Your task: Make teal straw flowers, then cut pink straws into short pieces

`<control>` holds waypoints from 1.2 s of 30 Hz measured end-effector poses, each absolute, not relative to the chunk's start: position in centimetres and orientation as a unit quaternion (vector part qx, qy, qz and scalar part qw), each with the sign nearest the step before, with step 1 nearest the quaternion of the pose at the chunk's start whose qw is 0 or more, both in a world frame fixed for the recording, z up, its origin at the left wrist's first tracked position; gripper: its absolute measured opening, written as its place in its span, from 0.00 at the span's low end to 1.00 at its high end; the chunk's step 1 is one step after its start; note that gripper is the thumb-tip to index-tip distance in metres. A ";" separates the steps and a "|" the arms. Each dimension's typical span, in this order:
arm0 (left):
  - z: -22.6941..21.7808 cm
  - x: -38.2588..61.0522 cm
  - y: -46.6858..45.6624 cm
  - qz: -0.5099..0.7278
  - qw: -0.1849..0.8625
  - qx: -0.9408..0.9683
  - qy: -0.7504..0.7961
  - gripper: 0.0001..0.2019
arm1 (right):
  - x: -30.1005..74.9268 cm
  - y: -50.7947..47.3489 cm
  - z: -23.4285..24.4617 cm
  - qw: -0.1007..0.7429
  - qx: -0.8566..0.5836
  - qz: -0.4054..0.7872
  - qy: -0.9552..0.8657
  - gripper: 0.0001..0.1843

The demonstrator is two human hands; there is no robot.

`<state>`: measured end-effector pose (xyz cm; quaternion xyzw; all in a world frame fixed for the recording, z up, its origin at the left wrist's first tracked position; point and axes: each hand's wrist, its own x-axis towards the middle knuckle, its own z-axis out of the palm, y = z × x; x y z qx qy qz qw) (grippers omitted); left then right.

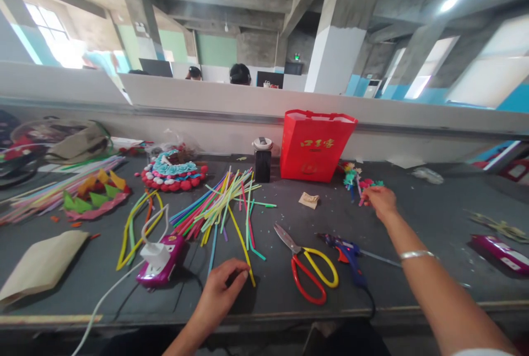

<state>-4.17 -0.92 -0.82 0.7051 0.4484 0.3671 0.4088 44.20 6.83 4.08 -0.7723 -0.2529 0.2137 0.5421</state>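
Note:
My right hand (pixel 380 201) reaches to the back right of the dark table, its fingertips pinched on a small flower (pixel 362 197) with a pink stem and a pink and teal head. Other small colourful flowers (pixel 351 174) lie just left of it, beside the red bag. Near the front edge rests my left hand (pixel 223 290), fingers loosely curled with nothing visible in them. A yellow pipe cleaner (pixel 239 235) runs close by its fingertips, from a loose pile of coloured pipe cleaners (pixel 227 201). Between my hands lie scissors (pixel 303 257) with red and yellow handles and a blue glue gun (pixel 349 259).
A red paper bag (pixel 316 146) and a dark lidded cup (pixel 263 163) stand along the back. To the left are a purple power strip (pixel 163 265) with a white cable, a flower-covered piece (pixel 173 171) and a kraft envelope (pixel 41 265). Another purple box (pixel 500 254) lies far right.

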 end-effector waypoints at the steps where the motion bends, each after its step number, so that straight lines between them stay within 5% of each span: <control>1: -0.8 -4.2 -0.9 0.369 0.409 0.704 0.449 0.12 | 44.0 6.8 4.0 0.531 -0.774 0.230 -0.258 0.15; 8: -1.0 -4.4 -0.9 0.361 0.428 0.699 0.445 0.13 | 36.8 2.1 0.8 0.524 -0.735 0.234 -0.363 0.13; 14: -0.5 -4.0 -0.8 0.398 0.475 0.619 0.483 0.20 | 29.6 -4.7 0.0 0.556 -0.690 0.192 -0.423 0.22; 21: -0.3 -4.0 -1.0 0.397 0.431 0.652 0.482 0.26 | 30.3 -0.7 0.8 0.516 -0.692 0.169 -0.476 0.22; 26: -1.0 -4.3 -0.9 0.383 0.422 0.666 0.482 0.29 | 33.0 5.9 4.1 0.474 -0.706 0.074 -0.521 0.12; 36: -1.6 -4.4 -0.8 0.403 0.430 0.633 0.502 0.24 | 36.5 17.5 16.5 0.460 -0.705 -0.135 -0.523 0.16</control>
